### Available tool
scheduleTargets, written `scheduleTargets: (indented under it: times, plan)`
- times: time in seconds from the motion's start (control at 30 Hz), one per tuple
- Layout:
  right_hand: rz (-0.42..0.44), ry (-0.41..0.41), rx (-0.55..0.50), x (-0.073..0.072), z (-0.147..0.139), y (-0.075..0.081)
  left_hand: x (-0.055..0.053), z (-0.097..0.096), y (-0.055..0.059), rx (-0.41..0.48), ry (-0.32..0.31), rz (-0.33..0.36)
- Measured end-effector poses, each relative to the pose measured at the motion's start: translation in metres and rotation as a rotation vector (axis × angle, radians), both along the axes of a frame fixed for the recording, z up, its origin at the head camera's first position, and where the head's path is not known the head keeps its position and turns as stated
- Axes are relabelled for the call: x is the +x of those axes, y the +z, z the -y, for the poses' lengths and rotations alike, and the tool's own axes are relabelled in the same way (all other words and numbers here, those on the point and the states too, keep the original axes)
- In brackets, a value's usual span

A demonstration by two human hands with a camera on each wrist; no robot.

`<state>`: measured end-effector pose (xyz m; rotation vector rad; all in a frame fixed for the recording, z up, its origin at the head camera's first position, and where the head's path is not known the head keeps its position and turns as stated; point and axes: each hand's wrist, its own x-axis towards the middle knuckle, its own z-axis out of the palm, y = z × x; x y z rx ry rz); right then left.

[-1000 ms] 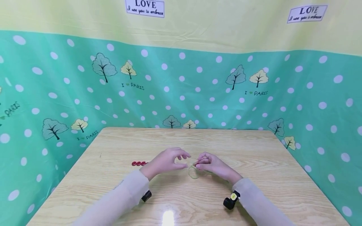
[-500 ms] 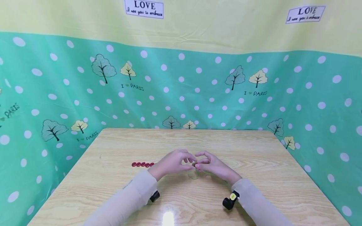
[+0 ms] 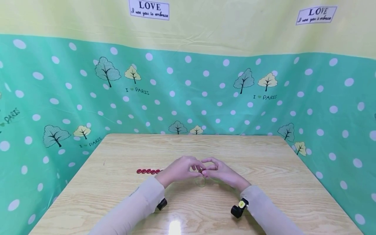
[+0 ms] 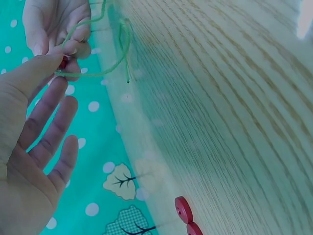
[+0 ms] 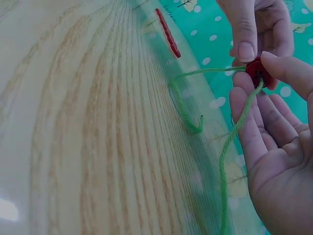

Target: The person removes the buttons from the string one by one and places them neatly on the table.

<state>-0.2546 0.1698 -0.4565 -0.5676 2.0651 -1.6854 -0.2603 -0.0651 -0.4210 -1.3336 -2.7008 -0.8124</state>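
Note:
A red button (image 5: 254, 73) with small holes sits between my two hands over the table. My right hand (image 3: 223, 172) pinches it, the thumb lying on its edge in the right wrist view. Green string (image 5: 224, 161) comes out of a hole in the button's face and hangs down. Its other stretch leaves the far side, bends and ends in a loose tip. My left hand (image 3: 180, 169) pinches the string close against the button with thumb and forefinger. The left hand's other fingers (image 4: 54, 132) are spread.
A row of several red buttons (image 3: 148, 171) lies on the wooden table (image 3: 249, 147) to the left, partly behind the left wrist. A polka-dot cloth (image 3: 188, 81) hangs behind the table.
My left hand has moved right until its fingertips meet the button at the right hand. More of the button row shows now. The right hand has hardly moved.

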Motion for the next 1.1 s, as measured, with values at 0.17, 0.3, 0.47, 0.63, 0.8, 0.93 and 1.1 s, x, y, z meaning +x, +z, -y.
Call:
scheduleTargets:
  times: [0.17, 0.3, 0.47, 0.63, 0.8, 0.93, 1.1]
  plan:
    - [-0.014, 0.011, -0.001, -0.001, 0.000, -0.002, -0.003, 0.000, -0.002, 0.026, -0.006, 0.006]
    - [-0.028, 0.017, -0.005, -0.001, 0.000, -0.004, -0.005, 0.002, -0.001, 0.049, 0.012, 0.023]
    - [-0.041, 0.007, 0.002, -0.002, 0.000, -0.006, -0.006, 0.005, 0.001, 0.062, 0.026, 0.029]
    - [-0.041, 0.003, 0.004, -0.002, 0.001, -0.007, -0.005, 0.007, 0.004, 0.058, 0.021, 0.020]
    - [-0.033, 0.002, 0.002, -0.002, 0.002, -0.007, -0.005, 0.008, 0.005, 0.046, 0.028, -0.008]
    - [-0.012, 0.011, -0.002, -0.002, 0.001, -0.007, -0.006, 0.009, 0.006, 0.043, 0.022, -0.046]
    - [0.006, 0.019, -0.007, -0.001, 0.000, -0.008, -0.007, 0.014, 0.007, 0.044, 0.034, -0.039]
